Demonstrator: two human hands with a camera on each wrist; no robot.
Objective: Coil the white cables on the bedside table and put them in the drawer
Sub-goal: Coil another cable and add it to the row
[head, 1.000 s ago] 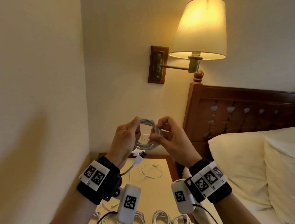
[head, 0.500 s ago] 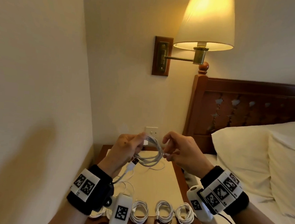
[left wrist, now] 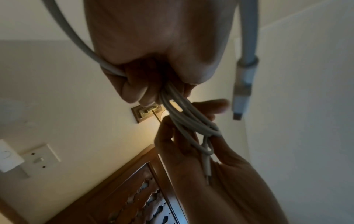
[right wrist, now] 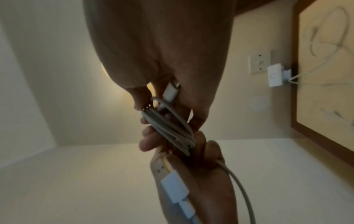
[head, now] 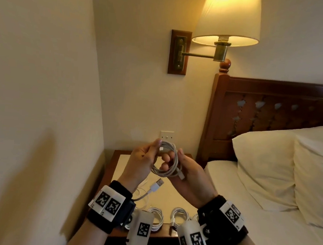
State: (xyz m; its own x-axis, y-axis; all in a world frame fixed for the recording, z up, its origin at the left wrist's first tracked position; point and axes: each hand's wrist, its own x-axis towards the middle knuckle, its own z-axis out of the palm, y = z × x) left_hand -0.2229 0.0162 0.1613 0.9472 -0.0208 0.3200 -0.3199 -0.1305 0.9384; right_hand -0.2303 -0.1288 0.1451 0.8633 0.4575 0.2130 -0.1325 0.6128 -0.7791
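A white cable coil (head: pixel 163 171) hangs in the air above the bedside table (head: pixel 112 168), held between both hands. My left hand (head: pixel 144 157) pinches its upper left side, shown closer in the left wrist view as strands (left wrist: pixel 180 113) leaving the curled fingers. My right hand (head: pixel 184 169) grips the right side, fingers through the loop, with the small plug (right wrist: pixel 171 91) against the palm. The cable's USB end (head: pixel 156 185) dangles free below the left hand. Several finished coils (head: pixel 178 215) lie along the table's front edge. No drawer is in view.
A loose white cable (right wrist: pixel 325 45) lies on the tabletop and runs to a charger (right wrist: pixel 275 75) plugged in at the wall socket (head: pixel 167 136). A lit wall lamp (head: pixel 227 19) hangs overhead. The wooden headboard (head: pixel 273 112), bed and pillow (head: pixel 265 165) are to the right; a wall is close on the left.
The hands and coil dropped lower toward the table and closer together. The right hand now has fingers through the loop, and the USB end hangs free under the left hand.
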